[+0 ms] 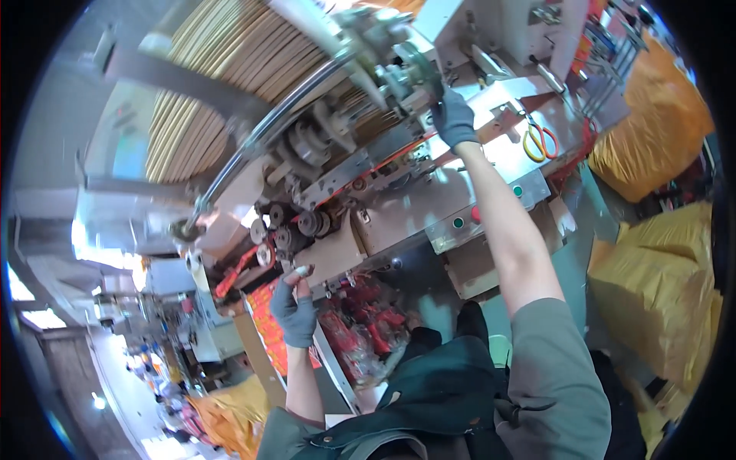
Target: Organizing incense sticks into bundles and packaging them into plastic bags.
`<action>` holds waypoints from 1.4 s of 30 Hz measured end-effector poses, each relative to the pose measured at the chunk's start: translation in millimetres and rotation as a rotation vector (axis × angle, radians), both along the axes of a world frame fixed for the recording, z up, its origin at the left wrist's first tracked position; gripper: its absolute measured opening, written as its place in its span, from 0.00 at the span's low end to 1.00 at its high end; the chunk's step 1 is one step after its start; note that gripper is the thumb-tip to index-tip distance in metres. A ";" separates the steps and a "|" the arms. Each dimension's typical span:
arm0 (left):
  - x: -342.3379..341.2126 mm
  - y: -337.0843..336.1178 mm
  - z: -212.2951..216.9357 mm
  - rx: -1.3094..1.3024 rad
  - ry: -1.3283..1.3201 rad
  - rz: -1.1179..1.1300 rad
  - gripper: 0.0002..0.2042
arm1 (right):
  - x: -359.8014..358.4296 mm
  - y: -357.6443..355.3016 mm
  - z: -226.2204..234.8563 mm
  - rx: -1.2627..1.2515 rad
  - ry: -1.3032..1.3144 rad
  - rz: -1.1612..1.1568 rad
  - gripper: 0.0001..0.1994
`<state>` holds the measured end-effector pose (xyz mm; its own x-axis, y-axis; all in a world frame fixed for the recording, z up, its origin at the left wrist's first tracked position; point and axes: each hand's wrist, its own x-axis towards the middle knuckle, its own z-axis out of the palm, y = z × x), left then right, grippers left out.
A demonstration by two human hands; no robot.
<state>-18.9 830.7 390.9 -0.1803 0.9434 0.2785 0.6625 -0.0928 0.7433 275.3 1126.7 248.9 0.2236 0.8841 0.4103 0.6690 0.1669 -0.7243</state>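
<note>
My right arm stretches up to a large machine. My right hand [454, 120], in a grey glove, closes on the lower rim of a dark green handwheel [418, 67]; some of its fingers are hidden. My left hand [294, 311], in a grey glove with bare fingertips, is raised below the machine's dark rollers [310, 223]. Its fingers are loosely bent and apart, with nothing seen between them. Beside it lies a red and yellow printed sheet [263, 322]. An orange-red strip [376, 170] runs along the machine's rail.
Orange-handled scissors [540, 142] lie on the machine top at right. A control panel [491, 211] with green and red buttons faces me. A bin of red clear-wrapped packets [368, 326] stands below. Stacked tan sticks [222, 77] fill the hopper. Yellow sacks [652, 284] stand at right.
</note>
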 end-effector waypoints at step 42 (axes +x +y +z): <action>-16.3 201.2 389.8 0.374 0.646 -0.008 0.37 | -13.1 -7.3 507.6 0.350 -0.285 0.910 0.13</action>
<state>-35.2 1031.9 780.7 0.1342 0.7652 0.6296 0.9550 -0.2696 0.1240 262.1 1119.4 756.4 -0.6210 0.4899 0.6118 0.3223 0.8711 -0.3704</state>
